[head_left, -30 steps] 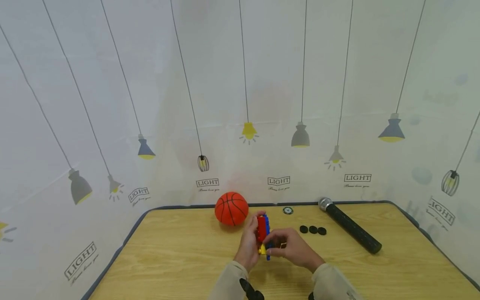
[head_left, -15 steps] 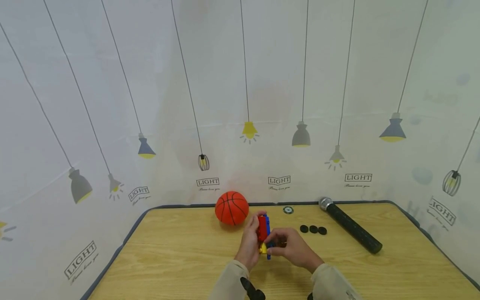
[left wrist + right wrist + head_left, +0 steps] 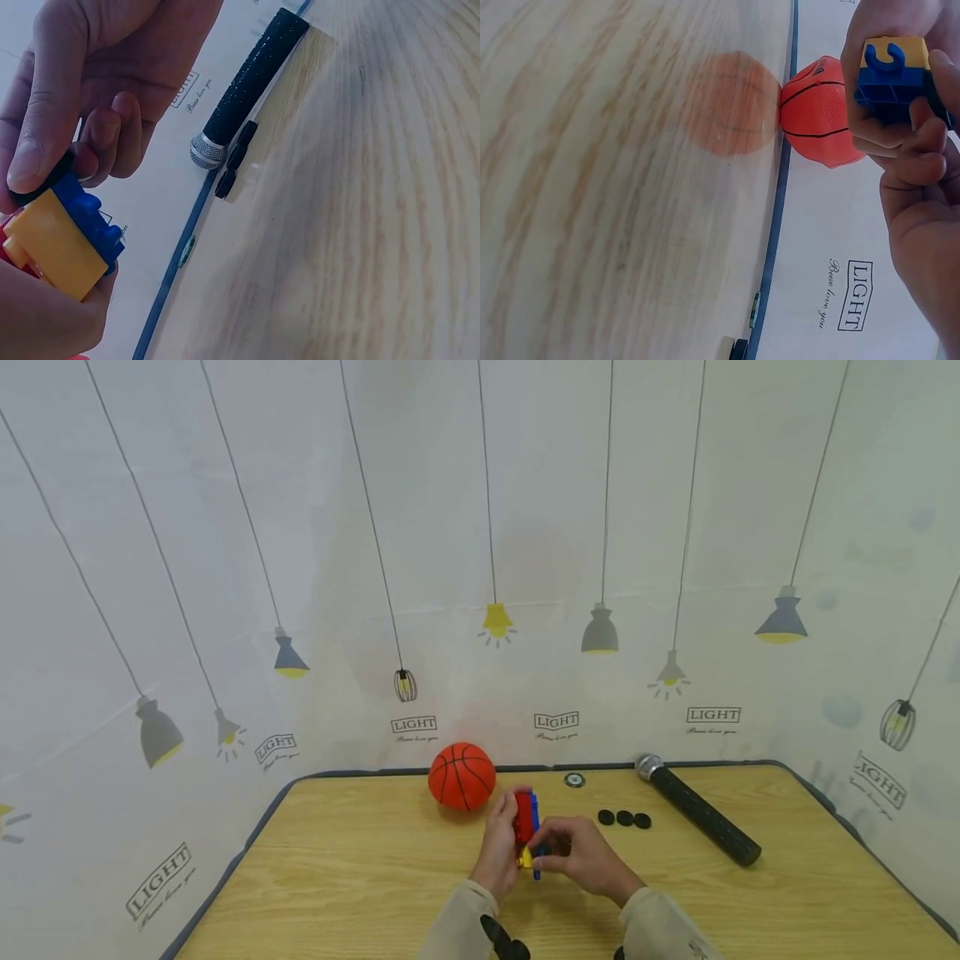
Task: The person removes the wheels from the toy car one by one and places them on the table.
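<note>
My left hand (image 3: pixel 497 843) holds a toy block vehicle (image 3: pixel 525 818) on edge above the table. Its blue base (image 3: pixel 90 217) faces right, with a red block (image 3: pixel 522 806) and a yellow block (image 3: pixel 64 244) attached. A small blue hook (image 3: pixel 883 57) sticks out at one end. Between thumb and fingers, my right hand (image 3: pixel 585 858) pinches a black round wheel (image 3: pixel 49 180) against the side of the blue base. The fingers partly cover the wheel, so how it sits on the base cannot be seen. Three loose black wheels (image 3: pixel 625 818) lie in a row on the table.
An orange-red toy basketball (image 3: pixel 462 777) rests at the back, beyond the left hand. Toward the right lies a black microphone (image 3: pixel 701 812) with a silver head. A small round chip (image 3: pixel 574 780) is near the back edge. Printed fabric walls (image 3: pixel 480 527) enclose the wooden table (image 3: pixel 337 868).
Both hands keep their hold on the vehicle and the wheel, almost in the same place. Only a slight shift of the head view shows.
</note>
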The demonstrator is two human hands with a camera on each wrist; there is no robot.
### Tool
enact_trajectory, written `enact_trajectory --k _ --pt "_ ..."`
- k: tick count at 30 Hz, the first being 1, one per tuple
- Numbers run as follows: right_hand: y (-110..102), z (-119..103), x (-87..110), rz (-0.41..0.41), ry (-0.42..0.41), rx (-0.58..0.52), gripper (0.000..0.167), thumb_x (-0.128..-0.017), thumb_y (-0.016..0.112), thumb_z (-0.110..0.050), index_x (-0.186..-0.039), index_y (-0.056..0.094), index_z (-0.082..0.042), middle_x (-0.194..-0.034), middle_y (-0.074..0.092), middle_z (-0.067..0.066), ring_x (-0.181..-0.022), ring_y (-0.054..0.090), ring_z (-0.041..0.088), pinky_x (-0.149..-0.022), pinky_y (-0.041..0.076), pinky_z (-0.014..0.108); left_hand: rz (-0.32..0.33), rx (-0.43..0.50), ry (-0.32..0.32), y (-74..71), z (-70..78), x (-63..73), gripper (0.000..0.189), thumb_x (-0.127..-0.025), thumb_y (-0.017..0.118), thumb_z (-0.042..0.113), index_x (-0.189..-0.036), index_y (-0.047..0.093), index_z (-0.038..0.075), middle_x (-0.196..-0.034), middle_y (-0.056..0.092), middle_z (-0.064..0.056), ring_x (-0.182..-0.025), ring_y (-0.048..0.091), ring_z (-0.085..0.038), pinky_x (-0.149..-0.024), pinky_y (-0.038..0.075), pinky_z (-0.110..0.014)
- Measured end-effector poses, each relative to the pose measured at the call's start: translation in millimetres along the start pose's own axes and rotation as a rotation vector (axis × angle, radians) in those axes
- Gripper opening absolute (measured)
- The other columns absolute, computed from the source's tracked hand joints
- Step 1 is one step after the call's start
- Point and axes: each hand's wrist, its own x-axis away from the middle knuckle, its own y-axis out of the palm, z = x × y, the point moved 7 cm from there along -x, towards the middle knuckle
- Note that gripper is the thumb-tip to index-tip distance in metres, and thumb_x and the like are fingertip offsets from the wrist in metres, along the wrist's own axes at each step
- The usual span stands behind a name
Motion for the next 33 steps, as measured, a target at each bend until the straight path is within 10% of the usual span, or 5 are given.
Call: enact_trajectory --k 33 --pt "2.0 -6.2 1.3 0.055 -0.008 0.081 0.013 -0.086 0.078 -0.011 -0.097 0.073 -0.016 -0.081 0.063 0.001 -0.066 0.051 0.006 -0.059 0.046 0.023 0.031 0.022 0.017 -1.3 2.6 1.6 0.044 -0.110 0.028 0.043 -0.137 0.054 0.019 -0.131 0.046 -0.006 -0.111 0.046 -0.021 -0.090 0.042 -0.030"
